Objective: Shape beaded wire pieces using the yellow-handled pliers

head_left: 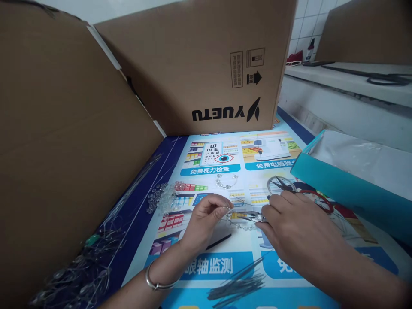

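Note:
My left hand [210, 214] pinches one end of a wire strung with clear beads [246, 227], thumb and forefinger pressed together. My right hand [286, 214] is closed around a pair of pliers [252, 216], whose jaws point left and meet the wire close to my left fingertips. Whether the jaws clamp the wire is too small to tell. Beyond my hands lies a curved string of clear beads [227, 182]. A heap of loose clear beads [164, 197] sits to the left. Scissors [281, 184] and a roll of wire lie behind my right hand, partly hidden by it.
Cut wires [238, 285] lie at the near edge, beside a thin black stick [219, 241]. Tangled beaded wires [83, 270] are at the lower left. Cardboard panels [206, 64] wall the left and back. A teal box [347, 180] stands at the right on the printed sheet.

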The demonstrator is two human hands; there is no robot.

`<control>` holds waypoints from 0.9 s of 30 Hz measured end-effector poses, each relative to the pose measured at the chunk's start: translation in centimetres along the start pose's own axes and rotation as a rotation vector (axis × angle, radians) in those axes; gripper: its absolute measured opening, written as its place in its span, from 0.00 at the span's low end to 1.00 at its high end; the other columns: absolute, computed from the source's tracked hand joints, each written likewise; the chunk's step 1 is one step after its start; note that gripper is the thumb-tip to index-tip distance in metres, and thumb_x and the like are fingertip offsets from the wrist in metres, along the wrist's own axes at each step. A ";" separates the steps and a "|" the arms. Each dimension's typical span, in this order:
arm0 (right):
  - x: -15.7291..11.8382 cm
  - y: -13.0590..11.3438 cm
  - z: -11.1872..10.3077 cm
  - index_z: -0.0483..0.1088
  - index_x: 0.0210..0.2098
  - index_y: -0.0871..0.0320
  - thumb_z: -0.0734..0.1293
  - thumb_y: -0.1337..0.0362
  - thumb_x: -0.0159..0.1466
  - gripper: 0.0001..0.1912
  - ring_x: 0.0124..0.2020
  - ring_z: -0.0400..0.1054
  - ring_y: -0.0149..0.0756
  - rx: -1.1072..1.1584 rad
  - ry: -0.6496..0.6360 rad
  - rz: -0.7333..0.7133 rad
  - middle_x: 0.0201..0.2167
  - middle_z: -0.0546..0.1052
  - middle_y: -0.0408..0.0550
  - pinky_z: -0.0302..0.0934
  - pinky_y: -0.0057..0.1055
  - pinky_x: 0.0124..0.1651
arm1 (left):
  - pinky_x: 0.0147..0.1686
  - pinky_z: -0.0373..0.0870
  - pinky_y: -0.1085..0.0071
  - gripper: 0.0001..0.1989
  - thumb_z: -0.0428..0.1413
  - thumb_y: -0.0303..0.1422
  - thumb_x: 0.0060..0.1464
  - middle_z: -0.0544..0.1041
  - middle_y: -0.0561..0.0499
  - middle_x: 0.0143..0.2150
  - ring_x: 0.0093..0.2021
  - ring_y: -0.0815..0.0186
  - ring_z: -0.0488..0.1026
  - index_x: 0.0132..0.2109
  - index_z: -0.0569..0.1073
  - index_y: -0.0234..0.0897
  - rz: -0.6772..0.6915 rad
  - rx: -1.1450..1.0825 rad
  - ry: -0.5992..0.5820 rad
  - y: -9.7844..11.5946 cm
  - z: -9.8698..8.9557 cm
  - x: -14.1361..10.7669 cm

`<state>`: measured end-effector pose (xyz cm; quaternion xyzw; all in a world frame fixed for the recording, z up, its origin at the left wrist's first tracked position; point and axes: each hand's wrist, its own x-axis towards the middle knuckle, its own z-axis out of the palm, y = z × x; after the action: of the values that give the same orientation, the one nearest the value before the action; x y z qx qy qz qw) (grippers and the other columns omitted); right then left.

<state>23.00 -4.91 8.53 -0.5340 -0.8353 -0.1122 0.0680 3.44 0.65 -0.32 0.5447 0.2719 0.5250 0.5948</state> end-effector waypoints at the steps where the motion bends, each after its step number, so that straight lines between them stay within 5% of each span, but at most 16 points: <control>1: 0.0 0.0 0.0 0.69 0.25 0.56 0.63 0.61 0.58 0.08 0.30 0.59 0.39 0.000 0.003 -0.005 0.26 0.70 0.46 0.42 0.35 0.33 | 0.40 0.63 0.65 0.02 0.55 0.26 0.52 0.71 0.51 0.32 0.37 0.65 0.68 0.33 0.69 0.37 0.008 -0.020 -0.009 0.0 0.0 0.0; 27: -0.1 0.0 0.0 0.68 0.25 0.57 0.63 0.61 0.59 0.08 0.29 0.58 0.37 -0.003 0.043 -0.008 0.25 0.69 0.46 0.41 0.35 0.33 | 0.38 0.62 0.67 0.03 0.56 0.30 0.52 0.68 0.53 0.31 0.36 0.66 0.68 0.32 0.68 0.39 -0.017 -0.109 -0.058 -0.1 0.5 -0.1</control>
<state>23.06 -4.99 8.53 -0.5282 -0.8355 -0.1255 0.0847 3.84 0.40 -0.29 0.5240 0.2301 0.5182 0.6356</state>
